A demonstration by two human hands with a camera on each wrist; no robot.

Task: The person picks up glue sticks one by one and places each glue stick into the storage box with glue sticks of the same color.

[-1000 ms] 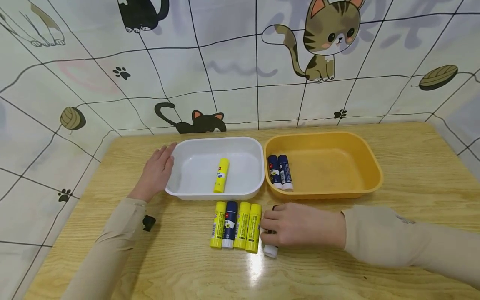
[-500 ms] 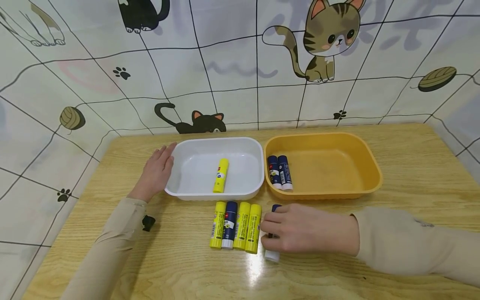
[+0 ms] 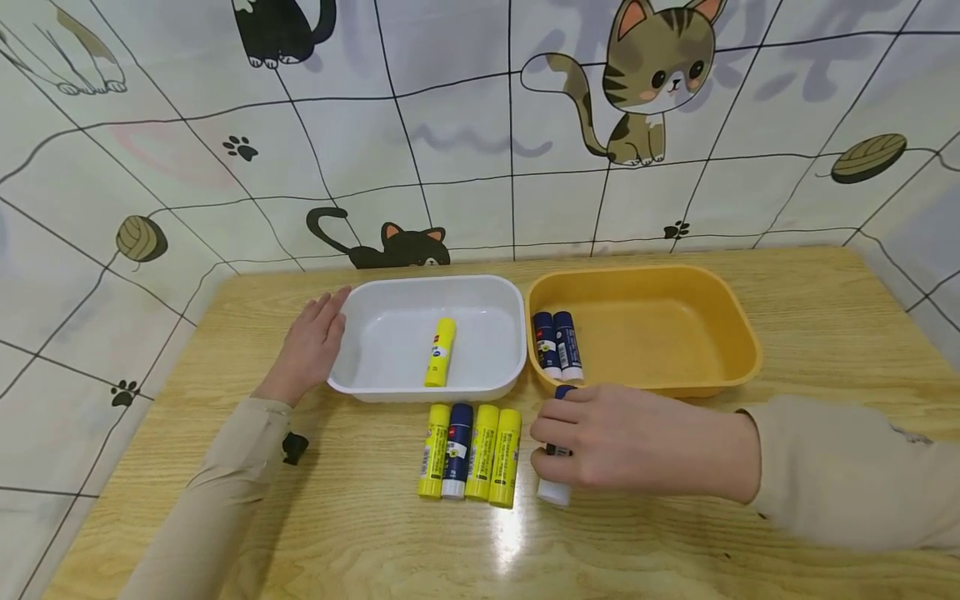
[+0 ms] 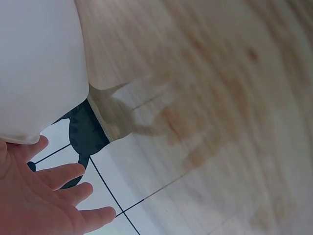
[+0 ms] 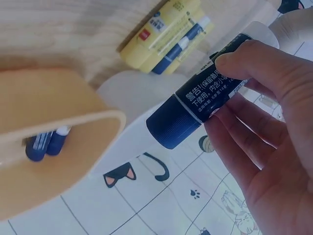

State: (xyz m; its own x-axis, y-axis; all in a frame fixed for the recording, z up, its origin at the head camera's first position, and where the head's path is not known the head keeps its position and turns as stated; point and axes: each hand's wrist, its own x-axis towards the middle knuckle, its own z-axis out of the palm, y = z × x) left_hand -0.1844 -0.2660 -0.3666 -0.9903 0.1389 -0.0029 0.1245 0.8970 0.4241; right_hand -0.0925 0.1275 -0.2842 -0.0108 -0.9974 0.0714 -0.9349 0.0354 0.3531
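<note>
My right hand (image 3: 645, 442) pinches a dark blue glue stick (image 3: 554, 492) with a white base, just in front of the yellow tray (image 3: 660, 390). In the right wrist view, thumb and fingers grip that glue stick (image 5: 173, 120) round its label, its blue cap pointing toward the tray. My left hand (image 3: 309, 346) touches the left end of the white tray (image 3: 427, 396), fingers straight; the left wrist view shows the hand (image 4: 49, 191) with fingers spread by the tray wall (image 4: 44, 73). One yellow glue stick (image 3: 440, 352) lies in the white tray; two blue ones (image 3: 557, 346) lie in the yellow tray.
Before the white tray stands a row of three yellow glue sticks (image 3: 505, 458) and a blue one (image 3: 457, 454), side by side on the wooden table (image 3: 360, 542). A small black object (image 3: 295, 447) is by the left sleeve. A cat-patterned sheet (image 3: 465, 108) is behind the table.
My right hand has moved right and up toward the yellow tray with the blue glue stick, away from the row. The left hand stays at the white tray.
</note>
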